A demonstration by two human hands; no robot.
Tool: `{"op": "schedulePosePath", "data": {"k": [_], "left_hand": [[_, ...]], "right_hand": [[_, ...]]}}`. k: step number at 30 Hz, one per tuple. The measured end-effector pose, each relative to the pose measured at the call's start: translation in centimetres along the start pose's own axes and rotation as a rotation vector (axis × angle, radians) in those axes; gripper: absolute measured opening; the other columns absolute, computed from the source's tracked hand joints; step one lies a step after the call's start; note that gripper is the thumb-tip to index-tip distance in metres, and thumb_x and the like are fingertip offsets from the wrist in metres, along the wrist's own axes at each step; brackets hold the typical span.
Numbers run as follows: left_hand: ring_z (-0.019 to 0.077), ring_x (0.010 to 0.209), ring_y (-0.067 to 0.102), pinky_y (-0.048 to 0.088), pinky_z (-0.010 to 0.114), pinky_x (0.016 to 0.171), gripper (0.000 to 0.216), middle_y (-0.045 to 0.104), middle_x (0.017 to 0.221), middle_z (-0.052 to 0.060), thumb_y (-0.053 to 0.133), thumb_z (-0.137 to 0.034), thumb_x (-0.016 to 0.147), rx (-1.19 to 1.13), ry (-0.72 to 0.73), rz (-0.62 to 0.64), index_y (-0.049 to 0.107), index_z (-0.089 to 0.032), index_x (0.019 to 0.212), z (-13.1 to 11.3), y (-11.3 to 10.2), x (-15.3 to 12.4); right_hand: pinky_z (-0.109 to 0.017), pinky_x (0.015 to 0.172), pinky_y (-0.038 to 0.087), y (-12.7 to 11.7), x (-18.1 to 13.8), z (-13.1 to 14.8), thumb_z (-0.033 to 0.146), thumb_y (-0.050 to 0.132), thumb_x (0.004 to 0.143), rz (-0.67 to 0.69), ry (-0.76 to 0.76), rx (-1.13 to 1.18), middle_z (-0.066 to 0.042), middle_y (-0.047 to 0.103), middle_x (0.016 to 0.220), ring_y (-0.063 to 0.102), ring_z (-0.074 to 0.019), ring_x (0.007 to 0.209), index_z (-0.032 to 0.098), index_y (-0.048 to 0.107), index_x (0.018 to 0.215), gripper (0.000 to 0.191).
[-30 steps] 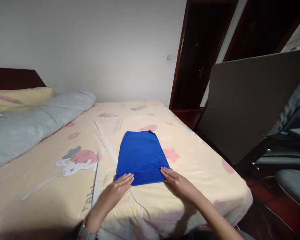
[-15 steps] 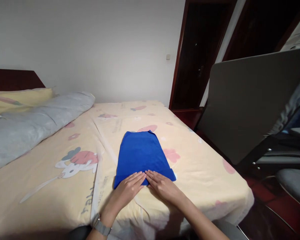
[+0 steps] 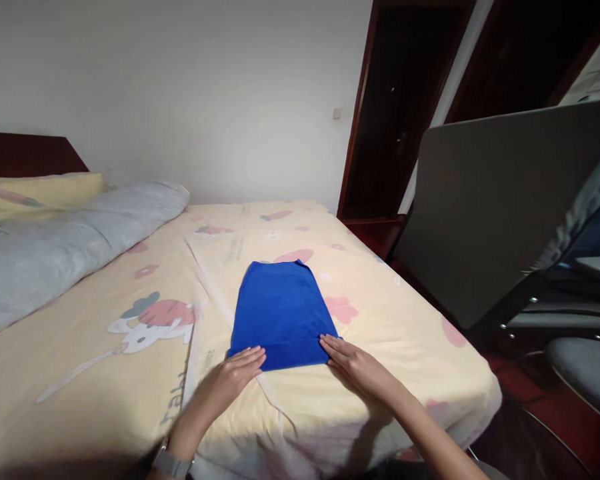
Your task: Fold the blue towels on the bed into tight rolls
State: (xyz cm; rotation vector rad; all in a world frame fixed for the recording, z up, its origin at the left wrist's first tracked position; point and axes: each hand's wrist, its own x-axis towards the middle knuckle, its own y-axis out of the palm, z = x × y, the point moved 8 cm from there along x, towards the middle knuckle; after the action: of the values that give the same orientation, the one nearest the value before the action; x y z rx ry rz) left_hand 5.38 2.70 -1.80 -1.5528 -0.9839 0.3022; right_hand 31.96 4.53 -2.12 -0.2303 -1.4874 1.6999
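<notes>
A blue piece of cloth (image 3: 283, 303), folded into a flat shape that narrows at the far end, lies on the bed. It looks like a garment, though its exact kind does not show. Along its near edge runs a folded-over band. My left hand (image 3: 239, 370) rests flat on the left end of that band, fingers stretched out. On the band's right end lies my right hand (image 3: 353, 363), its fingers extended and flat too. Neither hand grips the cloth. A watch (image 3: 173, 463) is on my left wrist.
The bed (image 3: 390, 333) has a yellow sheet with carrot and rabbit prints. A rolled grey quilt (image 3: 80, 233) and a yellow pillow (image 3: 45, 190) lie at the left. Right of the bed stand a large grey panel (image 3: 485, 207) and a grey-seated stool (image 3: 585, 373).
My hands have moved apart, from the middle of the near band out to its left and right ends. The cloth stays in place.
</notes>
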Motion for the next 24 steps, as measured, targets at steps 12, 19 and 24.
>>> {"op": "schedulePosePath", "data": {"k": [12,19,24], "left_hand": [[0.0261,0.120,0.068,0.055,0.040,0.107,0.038,0.072,0.129,0.003,0.075,-0.042,0.085,-0.101,-0.251,-0.067,0.074,-0.031,0.121,4.5,-3.3,-2.7],[0.0233,0.118,0.069,0.055,0.040,0.106,0.037,0.074,0.126,0.002,0.063,-0.020,0.085,-0.030,-0.199,-0.093,0.076,-0.029,0.118,3.6,-3.7,-2.2],[0.0226,0.113,0.071,0.054,0.037,0.104,0.040,0.075,0.124,0.002,0.059,-0.018,0.081,-0.166,-0.374,-0.101,0.077,-0.028,0.115,5.1,-3.9,-2.3]], "right_hand": [[-0.046,0.114,0.044,-3.2,1.2,-0.2,0.027,0.064,0.091,0.108,0.109,0.088,-0.010,0.051,0.151,0.048,-0.0319,0.138,0.024,0.063,0.139,0.048],[-0.044,0.098,0.054,-2.5,1.6,-0.7,0.008,0.058,0.078,0.071,0.147,0.016,-0.011,0.069,0.125,0.066,-0.0298,0.111,0.022,0.072,0.125,0.051],[-0.038,0.095,0.055,-3.1,1.6,-2.6,0.019,0.054,0.086,0.032,0.295,0.287,-0.008,0.071,0.122,0.067,-0.0271,0.109,0.024,0.072,0.123,0.041]]}}
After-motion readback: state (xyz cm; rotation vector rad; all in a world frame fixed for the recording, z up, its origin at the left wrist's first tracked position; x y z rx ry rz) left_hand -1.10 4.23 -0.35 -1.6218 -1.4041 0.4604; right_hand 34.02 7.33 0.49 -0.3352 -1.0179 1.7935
